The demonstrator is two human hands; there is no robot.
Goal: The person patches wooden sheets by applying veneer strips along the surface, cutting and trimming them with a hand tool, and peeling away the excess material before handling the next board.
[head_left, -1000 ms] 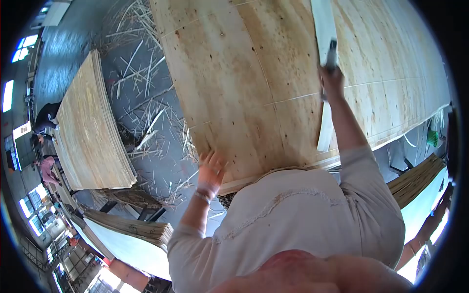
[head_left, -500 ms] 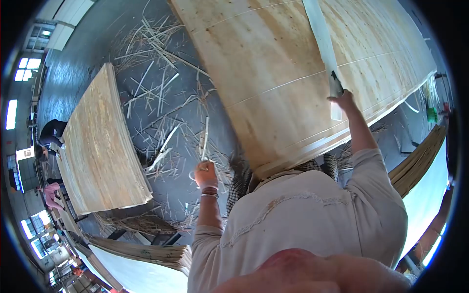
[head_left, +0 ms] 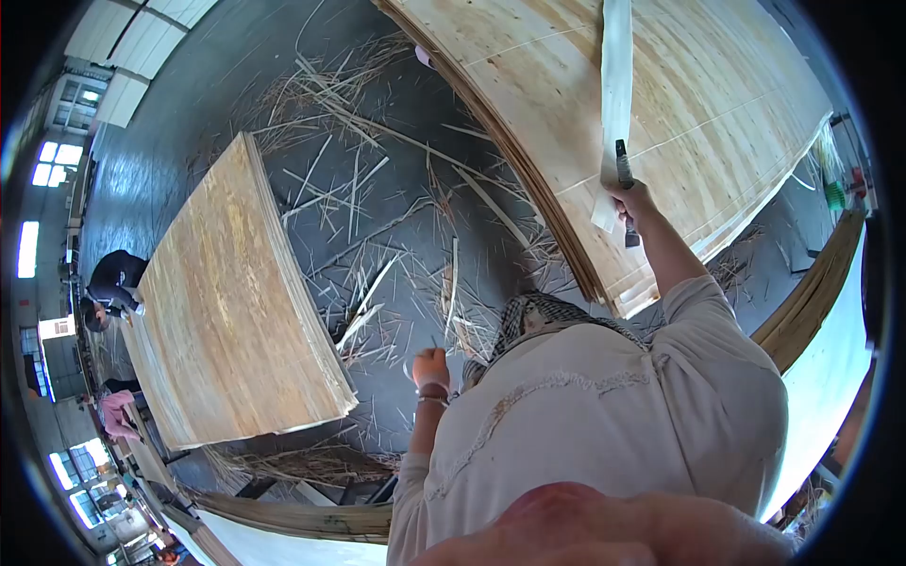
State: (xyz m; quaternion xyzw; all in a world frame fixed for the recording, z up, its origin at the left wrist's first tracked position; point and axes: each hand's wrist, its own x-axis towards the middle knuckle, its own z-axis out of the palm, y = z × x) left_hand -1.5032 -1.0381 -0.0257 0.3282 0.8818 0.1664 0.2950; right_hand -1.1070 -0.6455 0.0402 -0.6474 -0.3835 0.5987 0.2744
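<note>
My right hand [head_left: 634, 203] is closed around a narrow dark-ended tool [head_left: 623, 162], whose exact kind I cannot make out. It is over a long pale strip of veneer [head_left: 616, 80], near the strip's close end. Beneath lies a large stack of plywood sheets [head_left: 694, 165] with thin pale lines across the top sheet. My left hand [head_left: 430, 369] is held low beside my body, away from the stack, with its fingers curled. A small whitish edge shows at its side, but what it holds is mostly hidden.
A second plywood stack [head_left: 241, 311] stands to the left, with a person in dark clothes [head_left: 115, 281] and one in pink [head_left: 117, 413] beyond it. Loose wood strips [head_left: 373, 292] litter the floor between the stacks. Bundled veneer [head_left: 802, 302] lies at the right.
My view and body have shifted, so the stacks sit differently. My right hand has moved left with the tool, and the strip's near end now looks skewed. My left hand stays curled.
</note>
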